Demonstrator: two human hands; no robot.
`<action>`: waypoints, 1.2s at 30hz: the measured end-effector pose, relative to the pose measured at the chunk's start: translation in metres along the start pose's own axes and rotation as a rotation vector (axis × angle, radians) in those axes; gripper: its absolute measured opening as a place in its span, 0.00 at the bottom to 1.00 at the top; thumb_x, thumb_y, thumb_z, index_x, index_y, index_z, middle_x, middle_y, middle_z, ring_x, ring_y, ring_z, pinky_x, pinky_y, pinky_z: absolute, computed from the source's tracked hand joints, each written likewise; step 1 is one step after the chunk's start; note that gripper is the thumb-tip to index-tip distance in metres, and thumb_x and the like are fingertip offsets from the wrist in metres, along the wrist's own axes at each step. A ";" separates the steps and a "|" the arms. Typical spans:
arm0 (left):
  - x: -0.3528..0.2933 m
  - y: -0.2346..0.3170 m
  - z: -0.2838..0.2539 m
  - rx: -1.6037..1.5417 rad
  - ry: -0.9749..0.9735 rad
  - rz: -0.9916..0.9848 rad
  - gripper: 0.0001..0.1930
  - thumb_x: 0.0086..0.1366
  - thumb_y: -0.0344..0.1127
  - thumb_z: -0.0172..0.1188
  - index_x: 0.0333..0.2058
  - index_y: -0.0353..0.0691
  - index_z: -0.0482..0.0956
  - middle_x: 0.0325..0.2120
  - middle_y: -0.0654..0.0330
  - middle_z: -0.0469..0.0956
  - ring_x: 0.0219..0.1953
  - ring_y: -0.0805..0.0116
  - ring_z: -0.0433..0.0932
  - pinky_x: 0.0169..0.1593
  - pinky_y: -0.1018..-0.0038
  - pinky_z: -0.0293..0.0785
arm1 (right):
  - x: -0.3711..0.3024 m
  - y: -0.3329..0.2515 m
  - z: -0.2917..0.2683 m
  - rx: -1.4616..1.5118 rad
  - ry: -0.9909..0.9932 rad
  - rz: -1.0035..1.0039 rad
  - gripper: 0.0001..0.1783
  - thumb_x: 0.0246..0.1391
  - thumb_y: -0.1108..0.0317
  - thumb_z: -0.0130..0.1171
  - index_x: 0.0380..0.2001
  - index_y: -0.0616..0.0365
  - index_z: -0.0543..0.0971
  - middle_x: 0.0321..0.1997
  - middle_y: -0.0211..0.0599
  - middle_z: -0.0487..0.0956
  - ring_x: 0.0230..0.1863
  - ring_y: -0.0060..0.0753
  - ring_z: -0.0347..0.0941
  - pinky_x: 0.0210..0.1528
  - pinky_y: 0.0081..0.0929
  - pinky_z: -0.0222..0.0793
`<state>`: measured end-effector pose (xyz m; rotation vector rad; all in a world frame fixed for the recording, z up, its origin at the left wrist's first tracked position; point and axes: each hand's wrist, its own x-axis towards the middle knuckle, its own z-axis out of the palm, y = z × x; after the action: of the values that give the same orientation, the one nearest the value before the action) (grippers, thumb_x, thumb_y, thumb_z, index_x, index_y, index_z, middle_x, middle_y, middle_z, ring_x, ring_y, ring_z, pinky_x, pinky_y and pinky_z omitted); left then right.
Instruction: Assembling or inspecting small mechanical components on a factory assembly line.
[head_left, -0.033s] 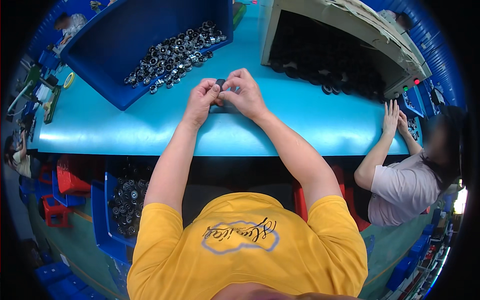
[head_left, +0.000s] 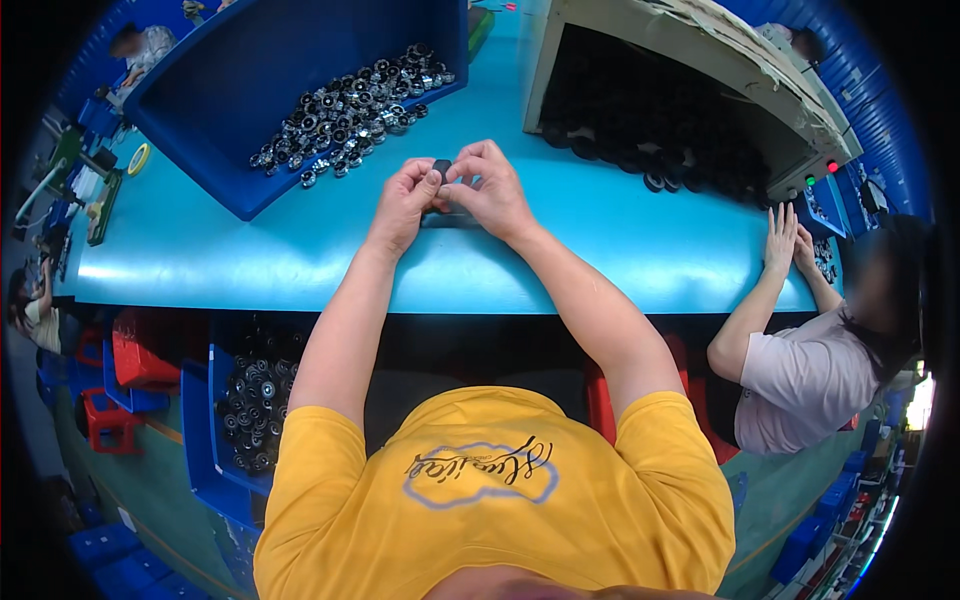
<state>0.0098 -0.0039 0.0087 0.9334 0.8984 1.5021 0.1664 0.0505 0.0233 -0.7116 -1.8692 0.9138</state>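
While a small black piece is held between the left hand and the right hand, much of it is hidden by the fingers. The piece is touched by both hands, so neither one can be called nearer. It is found at about one o'clock from the middle of the left hand and at about eleven o'clock from the middle of the right. Its long side seems to be pointed from twelve to six, but this cannot be told for sure. Both hands are closed, with the piece pinched at the fingertips. They are held over the bench, near its front edge.

At ten o'clock from the hands, a big blue bin is tipped toward them, and a heap of shiny round parts is spilled at its mouth. Between two and three o'clock, a pale box is set with its dark open side toward the hands, and black round parts are piled there. The way to each side is partly filled by these heaps. Between three and four, well apart, another person's hands are held up. At nine, a yellow ring of tape is seen.
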 end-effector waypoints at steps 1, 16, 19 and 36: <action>0.000 0.000 -0.003 -0.024 -0.015 0.003 0.12 0.68 0.42 0.62 0.38 0.38 0.80 0.33 0.67 0.77 0.30 0.81 0.72 0.35 0.82 0.70 | 0.001 0.000 0.001 0.057 -0.029 0.036 0.10 0.42 0.68 0.74 0.27 0.56 0.81 0.44 0.32 0.71 0.36 0.26 0.72 0.33 0.25 0.71; 0.008 -0.012 -0.009 0.206 -0.034 0.155 0.04 0.63 0.29 0.65 0.34 0.35 0.80 0.44 0.64 0.72 0.41 0.74 0.75 0.47 0.77 0.75 | 0.004 0.027 -0.006 0.880 -0.241 0.501 0.12 0.57 0.60 0.67 0.34 0.57 0.81 0.56 0.26 0.65 0.44 0.21 0.70 0.41 0.20 0.71; 0.008 -0.014 -0.009 0.254 0.013 0.163 0.04 0.62 0.27 0.65 0.34 0.35 0.81 0.43 0.64 0.73 0.41 0.74 0.75 0.46 0.77 0.76 | 0.004 0.026 -0.003 0.849 -0.223 0.488 0.12 0.58 0.59 0.66 0.34 0.57 0.80 0.56 0.25 0.65 0.43 0.21 0.70 0.42 0.19 0.70; 0.003 -0.005 -0.007 0.050 0.124 0.017 0.13 0.68 0.32 0.61 0.47 0.31 0.77 0.34 0.62 0.79 0.28 0.78 0.74 0.33 0.75 0.82 | 0.008 -0.001 -0.011 0.000 0.155 -0.009 0.14 0.53 0.61 0.69 0.40 0.54 0.81 0.38 0.29 0.77 0.34 0.25 0.74 0.34 0.24 0.72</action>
<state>0.0056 -0.0002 0.0015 0.8931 1.0232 1.5719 0.1730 0.0594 0.0315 -0.7524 -1.7348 0.8291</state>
